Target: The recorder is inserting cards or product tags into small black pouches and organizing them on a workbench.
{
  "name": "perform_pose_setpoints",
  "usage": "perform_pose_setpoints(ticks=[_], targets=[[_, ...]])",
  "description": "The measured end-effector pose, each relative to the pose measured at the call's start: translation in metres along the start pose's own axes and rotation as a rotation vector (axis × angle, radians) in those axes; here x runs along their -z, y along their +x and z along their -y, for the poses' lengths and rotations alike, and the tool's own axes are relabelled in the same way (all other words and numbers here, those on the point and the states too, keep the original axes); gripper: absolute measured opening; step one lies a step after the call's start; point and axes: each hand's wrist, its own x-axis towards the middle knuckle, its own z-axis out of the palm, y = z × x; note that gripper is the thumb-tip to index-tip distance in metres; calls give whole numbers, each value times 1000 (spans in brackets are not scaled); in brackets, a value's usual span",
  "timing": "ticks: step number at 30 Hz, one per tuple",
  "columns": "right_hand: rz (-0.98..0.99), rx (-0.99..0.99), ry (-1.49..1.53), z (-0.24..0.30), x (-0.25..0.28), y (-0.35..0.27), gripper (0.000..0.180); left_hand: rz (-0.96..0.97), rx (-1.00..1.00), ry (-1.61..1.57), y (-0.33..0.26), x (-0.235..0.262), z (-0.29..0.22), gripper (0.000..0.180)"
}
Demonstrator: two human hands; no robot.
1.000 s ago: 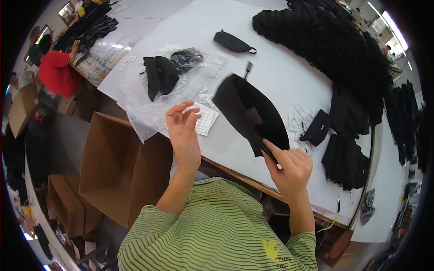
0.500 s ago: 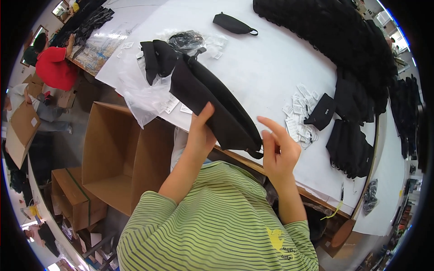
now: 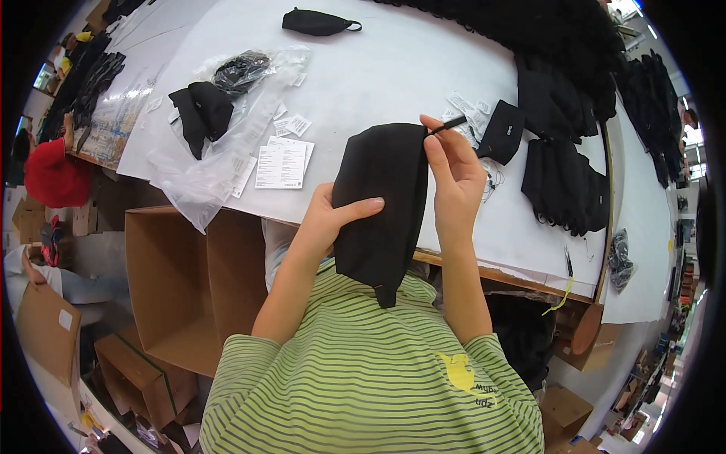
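A black fabric piece hangs upright in front of my chest, over the edge of the white table. My left hand grips it from the left, thumb across its middle. My right hand pinches its top right corner, where a thin black strap end sticks out between the fingers. The lower tip of the fabric hangs over my green striped shirt.
Clear plastic bags with black pieces and white paper tags lie at left. Stacks of black fabric items sit at right, a long black pile along the far edge. An open cardboard box stands below the table. A person in a red cap is at far left.
The black fabric has been lifted off the table and turned upright before me. My right hand rose to its top corner, and my left hand shifted to its middle.
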Motion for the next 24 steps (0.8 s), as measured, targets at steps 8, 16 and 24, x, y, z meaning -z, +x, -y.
perform_pose_setpoints(ticks=[8,16,24], targets=[[10,204,-301,8,4,-7,8,-100,-44,-168,1,3,7,29],[498,120,-366,36,-8,-36,9,-43,-35,-594,19,41,5,21],[656,57,-338,36,-12,-39,10,-63,-49,-693,18,52,3,20]])
